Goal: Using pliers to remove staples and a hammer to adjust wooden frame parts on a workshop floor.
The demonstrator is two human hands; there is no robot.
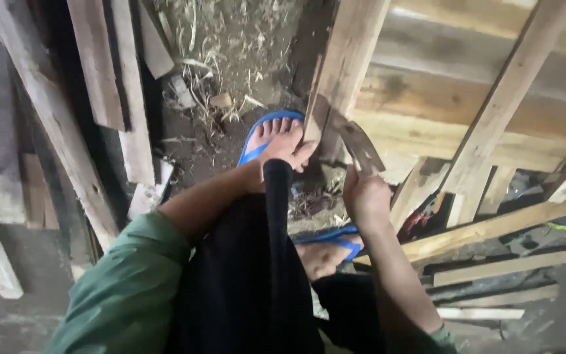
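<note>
The left hand reaches down past a raised knee in black trousers and grips the lower end of a plank that stands nearly upright, leaning a little to the right. Its fingers curl together around the plank's left edge, near the bottom, with the thumb side hidden behind the knee. The right hand is closed around the handle of a blade, a dark, flat, worn piece of metal. The handle itself is hidden in the fist. The blade slants up and left from the fist, and its upper end lies against the plank's lower right edge, just beside the left hand's fingertips. Whether the blade has bitten into the wood cannot be told.

Under the left hand is a foot in a blue sandal, resting on dirt strewn with dry straw. The other foot, also in a blue sandal, sits below the right hand. Green sleeves cover both upper arms.

Rough boards lean at the left. At the right a frame of pale beams crosses behind the plank, and loose slats lie on the ground below it. The knee blocks the view of the left wrist and the plank's foot.
</note>
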